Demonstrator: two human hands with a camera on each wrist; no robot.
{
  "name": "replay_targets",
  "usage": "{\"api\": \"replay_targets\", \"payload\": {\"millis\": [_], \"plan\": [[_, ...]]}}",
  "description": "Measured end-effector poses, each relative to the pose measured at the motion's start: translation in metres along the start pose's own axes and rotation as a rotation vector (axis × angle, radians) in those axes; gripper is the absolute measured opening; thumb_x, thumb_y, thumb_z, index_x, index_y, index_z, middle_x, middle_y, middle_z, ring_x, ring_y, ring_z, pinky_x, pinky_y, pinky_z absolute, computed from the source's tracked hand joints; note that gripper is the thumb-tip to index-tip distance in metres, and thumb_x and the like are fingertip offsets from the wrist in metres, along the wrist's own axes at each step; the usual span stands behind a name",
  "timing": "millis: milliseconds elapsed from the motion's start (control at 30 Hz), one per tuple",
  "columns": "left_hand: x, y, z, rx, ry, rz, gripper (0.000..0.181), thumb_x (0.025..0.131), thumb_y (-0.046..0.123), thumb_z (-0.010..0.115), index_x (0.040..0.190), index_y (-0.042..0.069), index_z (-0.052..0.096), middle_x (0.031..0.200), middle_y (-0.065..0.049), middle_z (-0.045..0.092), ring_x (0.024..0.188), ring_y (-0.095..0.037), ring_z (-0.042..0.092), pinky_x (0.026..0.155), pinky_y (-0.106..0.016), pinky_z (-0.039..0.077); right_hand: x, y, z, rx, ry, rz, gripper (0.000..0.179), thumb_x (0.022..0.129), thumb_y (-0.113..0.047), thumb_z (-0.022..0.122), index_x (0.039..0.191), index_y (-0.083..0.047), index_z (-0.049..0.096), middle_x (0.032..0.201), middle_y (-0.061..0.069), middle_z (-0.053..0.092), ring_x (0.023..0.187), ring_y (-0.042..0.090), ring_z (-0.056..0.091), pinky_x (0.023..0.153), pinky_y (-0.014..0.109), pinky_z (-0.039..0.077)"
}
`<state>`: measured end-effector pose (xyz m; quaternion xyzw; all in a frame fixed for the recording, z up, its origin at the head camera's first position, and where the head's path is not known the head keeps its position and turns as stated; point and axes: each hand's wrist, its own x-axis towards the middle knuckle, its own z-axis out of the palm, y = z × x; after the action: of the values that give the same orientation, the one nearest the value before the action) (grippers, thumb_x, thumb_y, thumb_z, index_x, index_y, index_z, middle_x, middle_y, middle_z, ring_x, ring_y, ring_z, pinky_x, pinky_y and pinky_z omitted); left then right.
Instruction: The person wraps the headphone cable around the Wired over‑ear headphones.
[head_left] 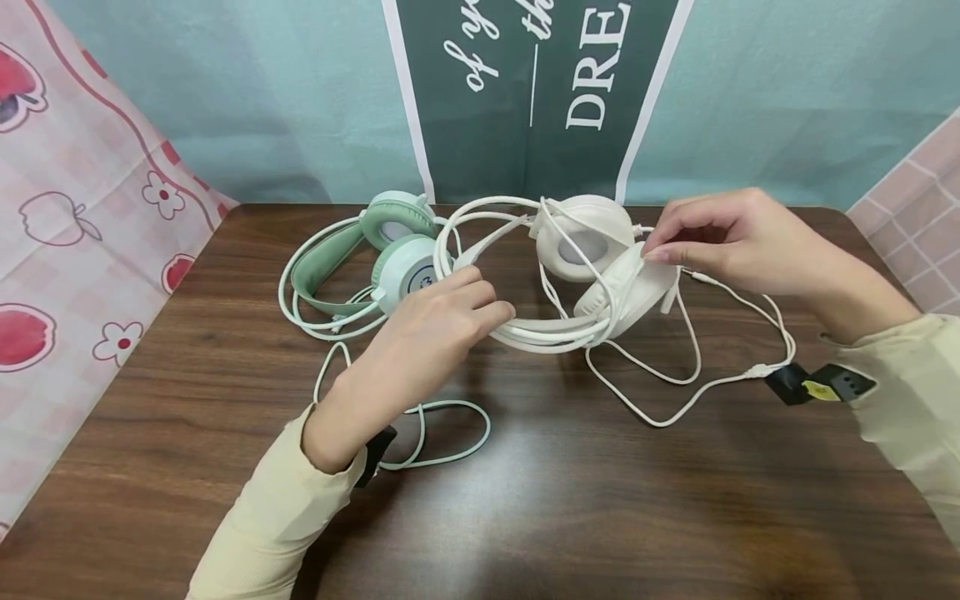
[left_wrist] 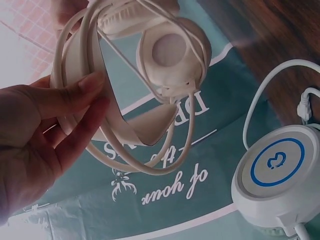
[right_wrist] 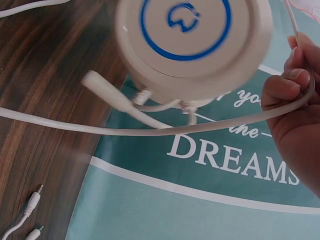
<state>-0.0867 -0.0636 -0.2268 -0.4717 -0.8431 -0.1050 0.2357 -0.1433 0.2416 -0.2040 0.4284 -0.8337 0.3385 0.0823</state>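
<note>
White over-ear headphones (head_left: pixel 647 296) with round padded cups (head_left: pixel 588 243) are held above a brown wood-grain table (head_left: pixel 540 500) in the head view, just beside a mint-green padded headset (head_left: pixel 397 265); our left hand (head_left: pixel 438 321) grips their curved headband (head_left: pixel 551 337), our right hand (head_left: pixel 738 242) pinching beside one cup. At the left wrist, we clasp the band between thumb and fingers. At the right wrist, our curled fingers hold a thin white cable (right_wrist: pixel 220 125) near the blue-ringed cup

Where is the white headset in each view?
Head: white headset just right of centre.
Left wrist: white headset at upper left to centre, reaching the top edge.
Right wrist: one cup at the top, right of centre.
Shared landmark: lettered green banner.
</note>
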Motion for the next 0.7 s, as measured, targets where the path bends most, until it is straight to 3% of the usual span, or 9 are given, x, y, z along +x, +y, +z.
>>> {"api": "replay_targets", "payload": {"millis": [233, 433, 533, 700], "plan": [[0.0022, 0.0019, -0.0009, 0.008, -0.036, 0.016, 0.018, 0.076, -0.007, 0.059, 0.085, 0.008, 0.063, 0.072, -0.001, 0.051, 0.073, -0.018, 0.045, 0.061, -0.026, 0.04, 0.0019, -0.0027, -0.0014, 0.013, -0.041, -0.026, 0.016, 0.077, 0.006, 0.066, 0.082, -0.008, 0.069, 0.079, 0.003, 0.064, 0.072, 0.004, 0.053, 0.063, 0.014, 0.039], [0.0034, 0.0021, -0.0021, -0.001, -0.027, 0.038, 0.017, 0.076, -0.007, 0.059, 0.084, 0.007, 0.063, 0.073, -0.001, 0.052, 0.073, -0.019, 0.045, 0.063, -0.027, 0.039, 0.0036, -0.0059, -0.0026, -0.036, -0.034, -0.001, 0.016, 0.077, 0.004, 0.068, 0.08, -0.011, 0.069, 0.077, 0.0, 0.064, 0.068, 0.003, 0.051, 0.061, 0.014, 0.038], [0.0027, 0.0018, -0.0023, -0.013, -0.026, 0.041, 0.017, 0.076, -0.007, 0.059, 0.084, 0.007, 0.063, 0.073, -0.001, 0.053, 0.073, -0.018, 0.046, 0.064, -0.026, 0.04, 0.0037, -0.0067, -0.0037, -0.089, -0.03, 0.046, 0.019, 0.073, 0.005, 0.07, 0.077, -0.013, 0.07, 0.075, -0.005, 0.063, 0.065, 0.002, 0.051, 0.059, 0.014, 0.038], [0.0006, 0.0005, -0.0032, -0.036, -0.025, 0.048, 0.02, 0.076, -0.01, 0.058, 0.085, 0.007, 0.064, 0.074, -0.001, 0.053, 0.075, -0.018, 0.048, 0.067, -0.025, 0.041, 0.0016, -0.0054, -0.0082, -0.126, -0.056, 0.198, 0.015, 0.073, -0.002, 0.074, 0.074, -0.017, 0.069, 0.073, -0.009, 0.063, 0.062, 0.004, 0.05, 0.057, 0.016, 0.037]]}}
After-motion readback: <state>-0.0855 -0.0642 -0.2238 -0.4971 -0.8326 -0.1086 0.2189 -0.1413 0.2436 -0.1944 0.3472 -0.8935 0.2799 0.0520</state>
